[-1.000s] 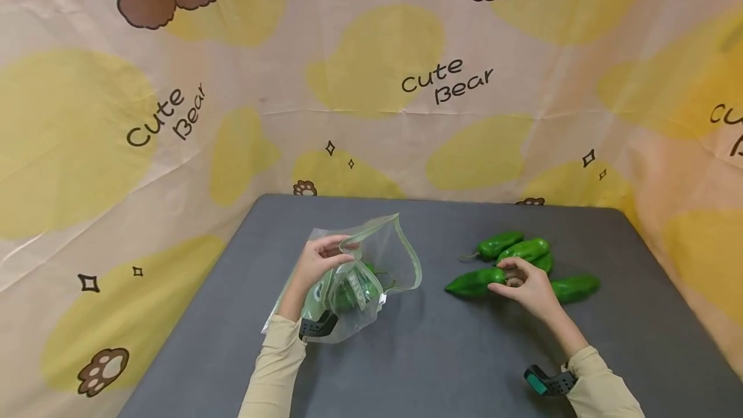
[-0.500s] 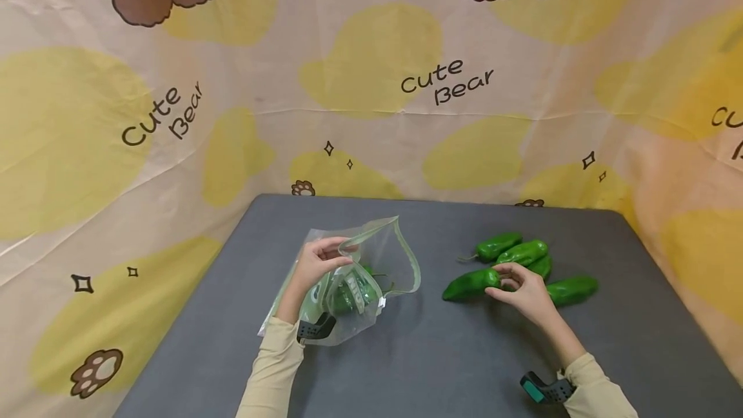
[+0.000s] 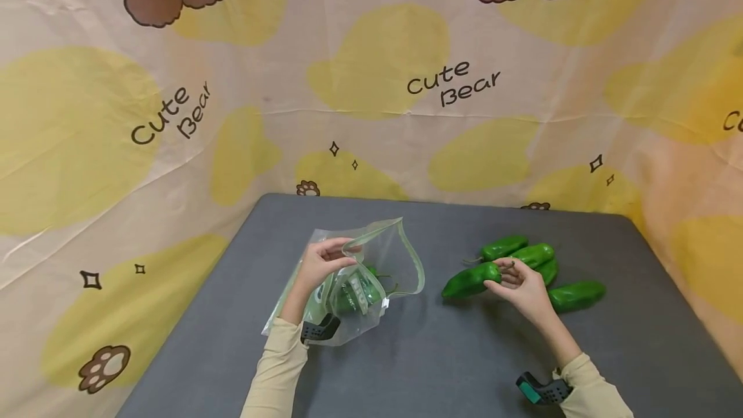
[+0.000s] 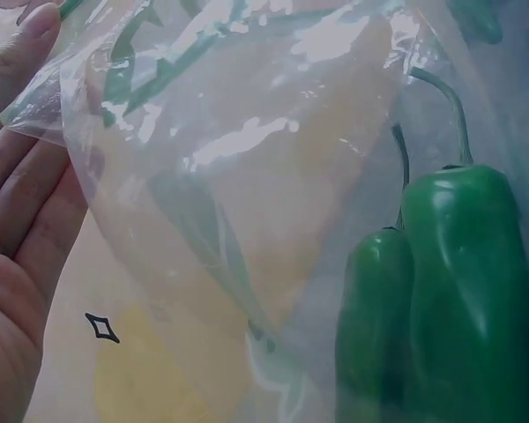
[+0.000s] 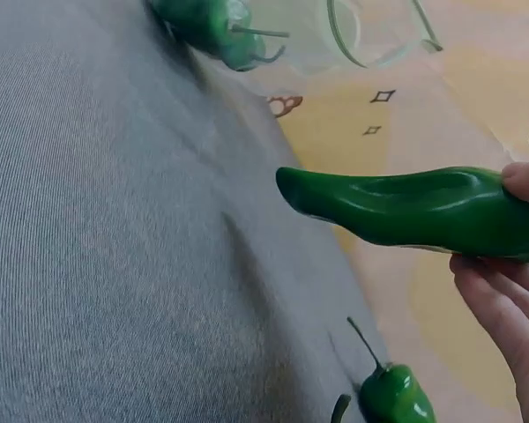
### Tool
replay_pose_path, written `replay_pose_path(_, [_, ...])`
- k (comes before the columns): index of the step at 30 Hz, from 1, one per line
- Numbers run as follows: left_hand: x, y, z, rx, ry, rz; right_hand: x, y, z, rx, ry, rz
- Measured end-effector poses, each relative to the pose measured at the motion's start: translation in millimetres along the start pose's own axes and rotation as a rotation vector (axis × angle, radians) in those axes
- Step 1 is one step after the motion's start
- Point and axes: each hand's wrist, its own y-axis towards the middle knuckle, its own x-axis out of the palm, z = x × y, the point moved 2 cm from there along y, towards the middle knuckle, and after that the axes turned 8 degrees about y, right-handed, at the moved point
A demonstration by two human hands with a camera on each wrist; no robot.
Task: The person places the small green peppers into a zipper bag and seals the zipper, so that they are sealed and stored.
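Prob partway thru; at least 2 bagged peppers (image 4: 467,291) in the clear bag (image 3: 358,324), left; L hand (image 3: 320,268) pinches its rim; R hand (image 3: 525,290) pinches a 3rd pepper (image 3: 470,280) by its stem end, above the tabletop (image 3: 424,360); 4 loose peppers (image 3: 577,295), right, prob still to go.

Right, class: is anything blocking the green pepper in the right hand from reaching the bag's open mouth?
Nothing visible does: between the held pepper and the mouth of the bag, only the gray table shows. The loose peppers lie farther right, off that line. The bagged peppers might crowd the entry slightly.
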Motion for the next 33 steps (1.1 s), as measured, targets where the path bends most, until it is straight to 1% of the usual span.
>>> replay_pose_path(2, [0.6, 0.4, 1.7, 0.004, -0.008, -0.008, 2, -0.1, -13, -0.02, 0.008, 0.011])
replay_pose_path(5, [1.9, 1.5, 1.0, 0.026, -0.025, -0.019, 4, 2.4, -13, -0.06, 0.057, 0.027])
replay_pose_path(8, [2.4, 2.1, -2.9, 0.054, -0.027, -0.017, 3, 8.3, 16, -0.121, 0.123, 0.033])
replay_pose_path(9, [2.3, 2.4, -3.2, 0.049, -0.023, -0.011, 2, 10.4, 29, -0.142, 0.142, 0.032])
replay_pose_path(10, [2.0, 2.6, -3.4, 0.043, -0.019, -0.006, 2, 11.7, 36, -0.156, 0.149, 0.035])
replay_pose_path(12, [1.6, 2.9, -4.3, 0.031, -0.018, -0.001, 3, 14.3, 42, -0.185, 0.2, 0.036])
replay_pose_path(15, [1.1, 3.3, -4.5, 0.023, -0.029, -0.001, 7, 13.8, 23, -0.175, 0.192, 0.058])
replay_pose_path(17, [0.8, 3.2, -4.3, 0.019, -0.031, -0.006, 10, 13.1, 6, -0.159, 0.192, 0.084])
replay_pose_path(18, [0.5, 3.0, -3.9, 0.02, -0.032, -0.01, 11, 12.8, 2, -0.149, 0.169, 0.106])
replay_pose_path(19, [0.5, 2.8, -2.6, 0.025, -0.037, -0.014, 13, 12.0, -5, -0.155, 0.166, 0.122])
replay_pose_path(21, [0.0, 2.1, -1.8, 0.03, -0.038, -0.018, 15, 11.8, -11, -0.178, 0.185, 0.139])
replay_pose_path(22, [-0.4, 1.9, -1.4, 0.034, -0.036, -0.02, 16, 12.3, -10, -0.21, 0.226, 0.143])
replay_pose_path(25, [-1.4, 1.5, -1.1, 0.039, -0.038, -0.027, 20, 12.9, -15, -0.266, 0.269, 0.138])
replay_pose_path(26, [-1.6, 1.5, -1.7, 0.037, -0.036, -0.029, 20, 13.6, -18, -0.272, 0.26, 0.133])
replay_pose_path(28, [-1.8, 1.8, -1.9, 0.033, -0.035, -0.03, 20, 16.0, -15, -0.287, 0.265, 0.125])
replay_pose_path(32, [-2.2, 1.7, -2.2, 0.014, -0.037, -0.019, 18, 24.5, 10, -0.29, 0.206, 0.104])
replay_pose_path(33, [-2.4, 1.6, -2.2, 0.01, -0.037, -0.015, 18, 26.9, 15, -0.298, 0.216, 0.1])
